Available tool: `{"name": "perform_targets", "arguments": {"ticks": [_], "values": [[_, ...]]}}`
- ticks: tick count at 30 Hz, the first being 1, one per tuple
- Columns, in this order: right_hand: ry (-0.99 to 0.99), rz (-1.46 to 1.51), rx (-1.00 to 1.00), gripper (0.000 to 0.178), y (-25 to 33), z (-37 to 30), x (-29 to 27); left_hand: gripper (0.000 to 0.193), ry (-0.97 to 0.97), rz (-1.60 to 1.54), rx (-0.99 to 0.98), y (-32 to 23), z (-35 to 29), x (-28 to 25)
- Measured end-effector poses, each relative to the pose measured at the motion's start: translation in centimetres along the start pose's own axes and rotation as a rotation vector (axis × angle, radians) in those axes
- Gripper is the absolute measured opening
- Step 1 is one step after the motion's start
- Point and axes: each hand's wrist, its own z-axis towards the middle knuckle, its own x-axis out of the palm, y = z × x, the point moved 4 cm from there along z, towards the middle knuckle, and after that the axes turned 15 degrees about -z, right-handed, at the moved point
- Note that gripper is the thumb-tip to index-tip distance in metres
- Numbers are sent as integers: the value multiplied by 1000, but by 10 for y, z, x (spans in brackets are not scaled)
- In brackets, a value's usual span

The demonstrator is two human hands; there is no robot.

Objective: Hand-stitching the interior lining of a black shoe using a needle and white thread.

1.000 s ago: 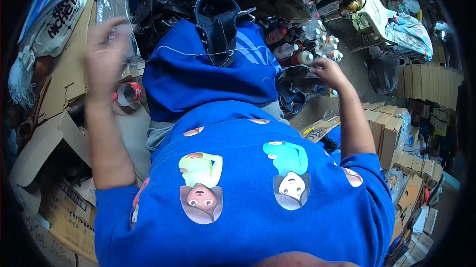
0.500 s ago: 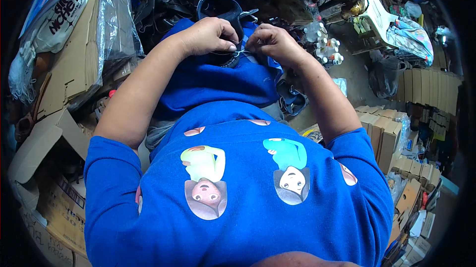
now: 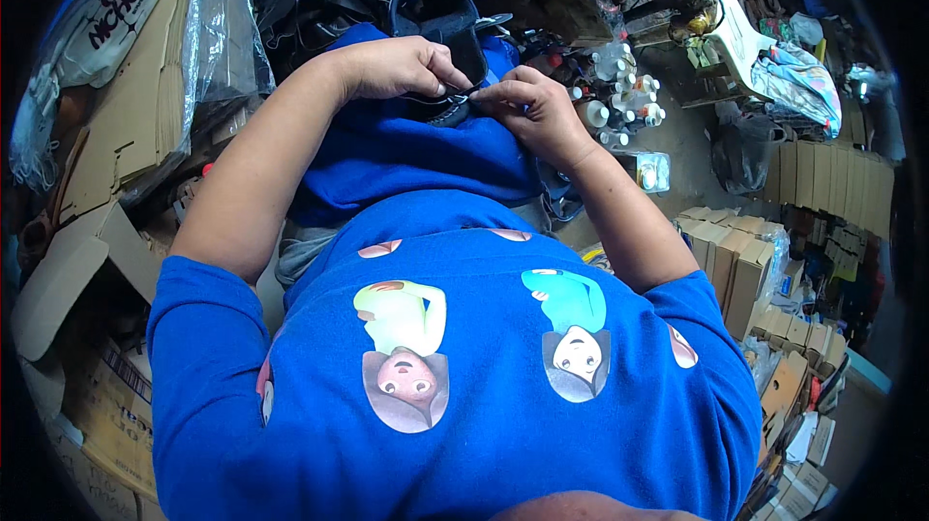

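A black boot-like shoe (image 3: 434,13) sits in my lap on blue cloth (image 3: 406,158), its dark opening facing up and away. A ridged, stitched-looking edge (image 3: 447,117) shows below my fingers. My left hand (image 3: 411,66) bends over the shoe from the left, index finger and thumb pinched at its near edge. From the right, my right hand (image 3: 532,110) meets it, with thumb and index finger pressed together. The fingertips nearly touch, and a thin pale thread (image 3: 468,93) shows faintly between them. Most of the shoe's near part is hidden by my hands.
Several plastic bottles (image 3: 624,95) stand to the right beside a clear container (image 3: 650,171). Stacked cardboard (image 3: 126,124) and plastic sheeting (image 3: 218,28) lean at the left. Cardboard boxes (image 3: 731,255) line the right, below a dark plastic bag (image 3: 745,148). A white chair (image 3: 733,37) stands farther back.
My hands have come closer together at the shoe's edge; the right hand has moved left and slightly down. The pale thread, plainer before, shows less now.
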Motion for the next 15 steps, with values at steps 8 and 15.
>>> {"name": "perform_targets", "arguments": {"ticks": [8, 15], "values": [[104, -174, -144, 15, 13, 11, -11, 46, 25, 8, -11, 5, 2, 1], [339, -487, -225, 20, 42, 32, -21, 43, 44, 84, -40, 6, 3, 1]]}}
